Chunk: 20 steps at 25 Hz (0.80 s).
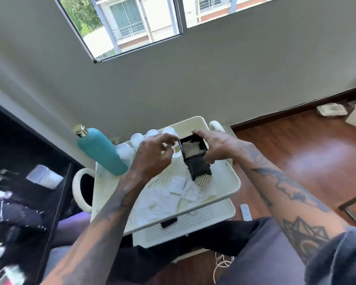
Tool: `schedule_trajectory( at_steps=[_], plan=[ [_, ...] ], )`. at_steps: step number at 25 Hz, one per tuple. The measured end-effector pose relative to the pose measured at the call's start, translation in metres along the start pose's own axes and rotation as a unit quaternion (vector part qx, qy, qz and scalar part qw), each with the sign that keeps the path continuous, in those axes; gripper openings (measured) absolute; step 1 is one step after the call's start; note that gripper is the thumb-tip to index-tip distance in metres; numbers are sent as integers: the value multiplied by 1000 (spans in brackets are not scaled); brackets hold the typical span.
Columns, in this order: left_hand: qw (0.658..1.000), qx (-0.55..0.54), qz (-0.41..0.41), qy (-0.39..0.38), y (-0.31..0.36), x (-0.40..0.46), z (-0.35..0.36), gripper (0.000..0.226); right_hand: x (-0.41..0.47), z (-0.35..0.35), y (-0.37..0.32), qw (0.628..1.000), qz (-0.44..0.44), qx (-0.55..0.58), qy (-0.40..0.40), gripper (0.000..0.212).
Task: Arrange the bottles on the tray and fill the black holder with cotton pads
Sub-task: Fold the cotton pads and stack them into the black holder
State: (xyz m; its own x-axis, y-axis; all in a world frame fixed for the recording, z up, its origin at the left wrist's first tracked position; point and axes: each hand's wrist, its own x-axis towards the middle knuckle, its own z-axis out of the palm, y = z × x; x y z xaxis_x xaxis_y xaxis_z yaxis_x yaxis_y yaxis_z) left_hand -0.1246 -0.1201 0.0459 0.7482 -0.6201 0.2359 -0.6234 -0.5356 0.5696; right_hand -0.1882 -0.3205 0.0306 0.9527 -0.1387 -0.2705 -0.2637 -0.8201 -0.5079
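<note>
A black square holder [195, 161] stands upright on the cream perforated tray [226, 179], with white cotton pads showing inside its open top. My right hand [216, 146] grips the holder around its far and right sides. My left hand [154, 154] hovers at the holder's left rim with fingers loosely curled; whether it pinches a pad is unclear. Loose white cotton pads [173, 194] lie spread on the tray's near half. A teal bottle [101, 151] with a gold cap stands at the tray's left. Several translucent white bottles [137, 139] line the tray's far-left edge.
The tray tops a cream cart with a lower perforated shelf [203, 217] holding a small black object [169, 222]. A black cabinet [19, 182] with clutter stands to the left. Wooden floor [296, 153] lies to the right, a white power strip [246, 211] on it.
</note>
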Motion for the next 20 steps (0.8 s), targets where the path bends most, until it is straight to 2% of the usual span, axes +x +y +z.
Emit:
schedule_trajectory(
  at_steps=[1, 2, 4, 5, 6, 7, 9, 10, 11, 13, 15, 18, 20],
  plan=[
    [1000, -6, -25, 18, -14, -19, -3, 24, -1, -1, -2, 1000, 1, -10, -1, 102],
    [997, -3, -72, -11, -28, -38, -3, 18, -2, -2, -5, 1000, 1, -24, -9, 103],
    [971, 7, -190, -145, -52, -71, 9, 7, -7, -6, -11, 998, 11, -49, -33, 106],
    [950, 4, -239, -201, -61, -82, 19, 12, -12, -8, -13, 997, 21, -60, -34, 108],
    [934, 2, -270, -232, -67, -90, 29, 22, -21, -8, -14, 997, 30, -68, -10, 108],
    [926, 4, -290, -240, -69, -94, 39, 31, -31, -6, -14, 996, 38, -65, 46, 103],
    [924, 13, -313, -218, -69, -94, 51, 39, -55, 9, -17, 981, 7, -10, 196, 72],
    [923, 15, -323, -207, -70, -92, 55, 37, -64, 21, -22, 973, -22, 11, 231, 52],
    [922, 19, -329, -202, -71, -91, 59, 33, -68, 35, -28, 974, -39, 12, 222, 34],
    [924, 25, -327, -194, -74, -92, 63, 22, -66, 63, -39, 992, -35, -15, 119, 17],
    [931, 5, -317, -179, -79, -96, 61, 14, -53, 87, -43, 998, -4, -63, 25, 20],
    [938, -97, -306, -130, -88, -108, 46, 6, -29, 109, -37, 992, 40, -114, -28, 27],
    [941, -145, -298, -68, -94, -118, 34, 3, -18, 119, -35, 987, 65, -136, -58, 31]
  ],
)
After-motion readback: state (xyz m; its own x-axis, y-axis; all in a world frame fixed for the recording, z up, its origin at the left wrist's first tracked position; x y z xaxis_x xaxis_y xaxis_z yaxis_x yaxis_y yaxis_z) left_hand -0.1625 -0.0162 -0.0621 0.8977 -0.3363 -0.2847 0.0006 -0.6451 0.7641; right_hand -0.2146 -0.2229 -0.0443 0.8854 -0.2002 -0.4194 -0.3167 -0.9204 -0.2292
